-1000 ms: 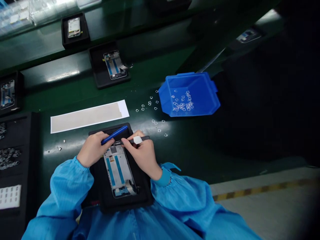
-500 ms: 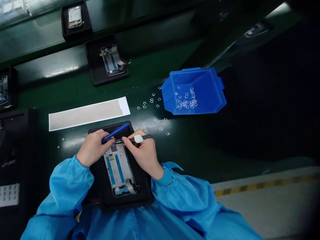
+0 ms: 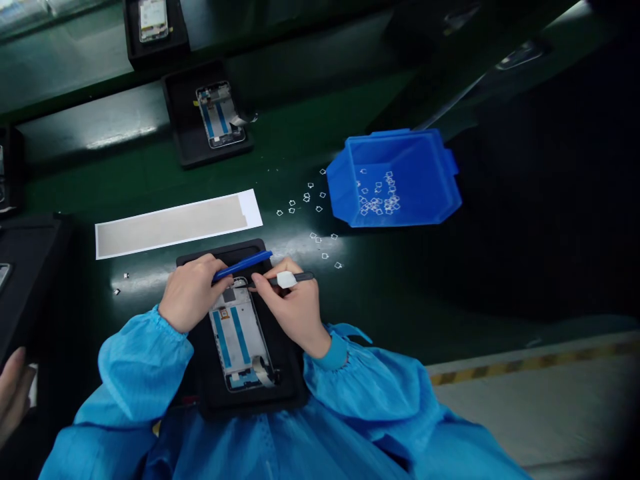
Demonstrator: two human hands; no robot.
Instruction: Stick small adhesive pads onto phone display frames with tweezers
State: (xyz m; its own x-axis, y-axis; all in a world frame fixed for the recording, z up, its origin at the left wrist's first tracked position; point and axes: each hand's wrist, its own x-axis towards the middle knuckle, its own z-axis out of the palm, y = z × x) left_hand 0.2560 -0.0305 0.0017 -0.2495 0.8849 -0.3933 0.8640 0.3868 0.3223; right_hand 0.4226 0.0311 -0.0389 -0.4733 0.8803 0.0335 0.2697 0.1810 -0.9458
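Observation:
A phone frame [image 3: 253, 337] with two blue strips lies in a black tray [image 3: 291, 383] near my body; a loose flex ribbon curls at its lower right. My left hand [image 3: 189, 293] is closed on a blue pen-like stick [image 3: 245, 265], which slants up to the right above the frame's top end. In my right hand [image 3: 296, 308] is a pair of dark tweezers [image 3: 304, 275] with a white wrap, pinched between thumb and fingers. The tweezers' tips point left at the frame's top edge; what they touch there is too small to tell.
Beyond the tray lies a white-bordered beige strip sheet [image 3: 175, 223]. A blue bin [image 3: 425, 180] at right holds small white square outlines, with several more scattered beside it. Another tray [image 3: 183, 150] bears a phone frame. At far left, another person's hand [image 3: 14, 393] is by a black tray [image 3: 35, 267].
Both my hands, with the blue stick and tweezers, have shifted slightly right over the frame. Another person's hand and a black tray with a phone have come in at the left edge.

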